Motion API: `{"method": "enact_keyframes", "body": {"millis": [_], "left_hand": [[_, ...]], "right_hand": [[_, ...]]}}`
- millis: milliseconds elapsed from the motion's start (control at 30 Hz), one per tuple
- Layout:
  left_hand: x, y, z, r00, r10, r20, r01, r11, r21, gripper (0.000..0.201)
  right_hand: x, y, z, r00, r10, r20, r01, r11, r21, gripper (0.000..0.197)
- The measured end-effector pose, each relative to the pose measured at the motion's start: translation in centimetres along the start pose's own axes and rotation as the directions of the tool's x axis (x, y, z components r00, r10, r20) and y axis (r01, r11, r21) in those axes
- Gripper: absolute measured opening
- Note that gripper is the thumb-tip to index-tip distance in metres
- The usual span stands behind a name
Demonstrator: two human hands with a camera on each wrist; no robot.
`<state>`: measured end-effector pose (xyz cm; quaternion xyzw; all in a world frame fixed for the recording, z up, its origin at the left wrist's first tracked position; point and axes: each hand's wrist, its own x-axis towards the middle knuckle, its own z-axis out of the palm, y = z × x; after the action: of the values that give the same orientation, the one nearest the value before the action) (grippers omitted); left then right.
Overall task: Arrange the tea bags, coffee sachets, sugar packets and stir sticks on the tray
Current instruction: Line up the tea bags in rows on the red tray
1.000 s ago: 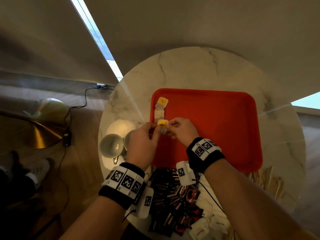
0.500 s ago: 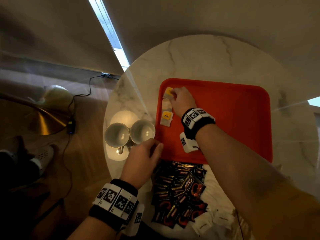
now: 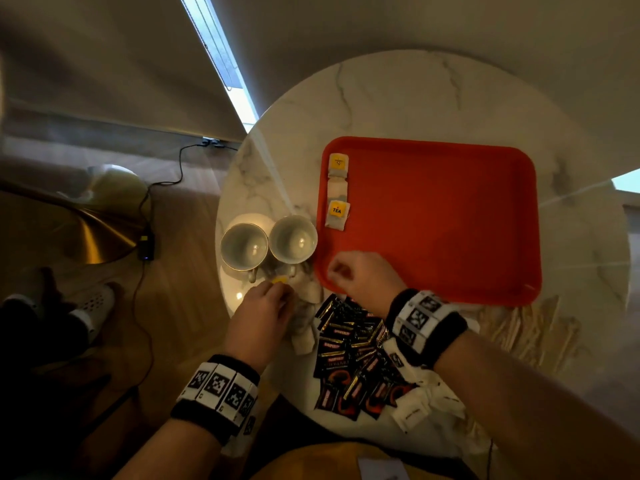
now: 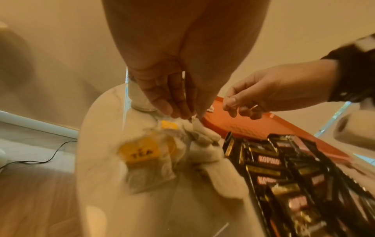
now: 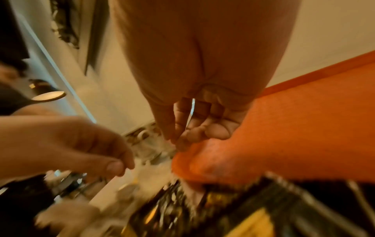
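Note:
The red tray [image 3: 433,220] lies on the round marble table [image 3: 398,98]. Two tea bags with yellow tags lie along its left side, one far [image 3: 338,165] and one nearer [image 3: 337,215]. My left hand [image 3: 277,289] reaches into the loose tea bag pile [image 4: 192,144] beside the cups, where its fingertips pinch a tea bag with a yellow tag [image 3: 280,280]. My right hand [image 3: 334,273] hovers over the tray's near-left corner, fingers loosely curled and holding nothing. Black coffee sachets [image 3: 349,351] lie in a heap under my right wrist.
Two white cups [image 3: 244,245] [image 3: 292,239] stand left of the tray. White sugar packets [image 3: 412,410] lie at the table's near edge. Wooden stir sticks [image 3: 530,327] lie at the near right. A cable [image 3: 145,271] and a lamp [image 3: 86,237] are on the floor to the left.
My right hand let go of the tea bags on the tray and drew back to the tray's near-left corner. My left hand moved from beside the cups down into the tea bag pile.

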<state>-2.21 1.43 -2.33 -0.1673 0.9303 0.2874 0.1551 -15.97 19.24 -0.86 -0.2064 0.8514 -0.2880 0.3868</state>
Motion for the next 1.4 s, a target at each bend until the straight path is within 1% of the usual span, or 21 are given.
{"method": "enact_keyframes", "body": {"millis": [67,167,233,300,367,433,500,567,667,767,833,900,1033,1133,1233,1300,1400], "left_hand": [[-0.2,-0.4,0.3,0.998,-0.065,0.029,0.062,0.996,0.067,0.027],[-0.3,-0.4,0.7,0.99,-0.136,0.043,0.129,0.981,0.144,0.039],[-0.1,-0.3,1.1,0.981,-0.188,0.044,0.18,0.973,0.148,0.054],[0.1,-0.1,1.6,0.971,-0.237,0.03,0.232,0.966,0.112,0.062],[0.3,-0.1,2.3,0.964,-0.263,0.03,0.261,0.963,0.068,0.062],[0.5,-0.2,2.8,0.963,-0.264,0.053,0.262,0.964,0.042,0.06],[0.8,-0.4,3.1,0.962,-0.262,0.072,0.263,0.965,-0.002,0.05],[0.7,-0.2,3.1,0.965,-0.252,0.071,0.255,0.966,-0.036,0.036],[0.3,0.3,3.1,0.974,-0.219,0.055,0.223,0.972,-0.071,0.029],[-0.1,0.7,3.1,0.981,-0.191,0.034,0.194,0.97,-0.147,0.026],[-0.1,0.8,3.1,0.983,-0.181,0.009,0.179,0.963,-0.2,0.026],[-0.2,1.1,3.0,0.985,-0.164,-0.042,0.149,0.958,-0.243,0.023],[-0.3,2.4,2.6,0.989,-0.049,-0.142,0.005,0.955,-0.295,0.017],[-0.1,3.4,2.0,0.99,-0.002,-0.142,-0.051,0.926,-0.374,0.017],[0.4,4.9,1.4,0.989,0.044,-0.138,-0.104,0.878,-0.468,0.016],[0.9,5.9,1.3,0.992,0.023,-0.125,-0.089,0.827,-0.555,0.015],[1.9,7.2,1.7,0.999,-0.046,-0.018,0.023,0.748,-0.663,0.015]], "right_hand": [[-0.4,-0.5,1.5,0.998,-0.046,0.044,0.052,0.988,-0.144,0.016],[0.0,-1.2,3.0,0.997,-0.065,0.046,0.075,0.956,-0.282,0.026],[0.5,-1.6,3.7,0.996,-0.071,0.062,0.089,0.928,-0.361,0.035],[1.0,-2.0,4.2,0.993,-0.09,0.077,0.116,0.881,-0.46,0.043],[1.5,-2.3,4.5,0.991,-0.11,0.074,0.132,0.828,-0.544,0.051],[1.8,-2.4,4.8,0.989,-0.126,0.074,0.145,0.786,-0.601,0.053],[2.0,-2.4,5.1,0.985,-0.152,0.077,0.165,0.747,-0.644,0.049],[2.0,-2.3,5.5,0.98,-0.184,0.078,0.188,0.718,-0.67,0.038],[1.9,-2.1,5.7,0.975,-0.207,0.086,0.212,0.726,-0.654,0.024],[1.4,-2.1,5.0,0.981,-0.189,0.045,0.181,0.809,-0.559,0.02],[0.7,-1.8,4.2,0.985,-0.173,0.014,0.158,0.86,-0.486,0.022],[0.0,-1.5,3.3,0.988,-0.157,-0.012,0.137,0.895,-0.426,0.026],[-1.4,-0.6,1.2,0.989,-0.121,-0.084,0.091,0.951,-0.295,0.031],[-2.7,0.5,-0.1,0.981,-0.124,-0.148,0.086,0.968,-0.237,0.032],[-4.4,1.7,-1.3,0.971,-0.131,-0.201,0.093,0.977,-0.19,0.031],[-5.4,2.2,-1.9,0.963,-0.143,-0.229,0.103,0.978,-0.179,0.031],[-6.1,2.3,-2.5,0.952,-0.155,-0.264,0.111,0.978,-0.175,0.03]]}}
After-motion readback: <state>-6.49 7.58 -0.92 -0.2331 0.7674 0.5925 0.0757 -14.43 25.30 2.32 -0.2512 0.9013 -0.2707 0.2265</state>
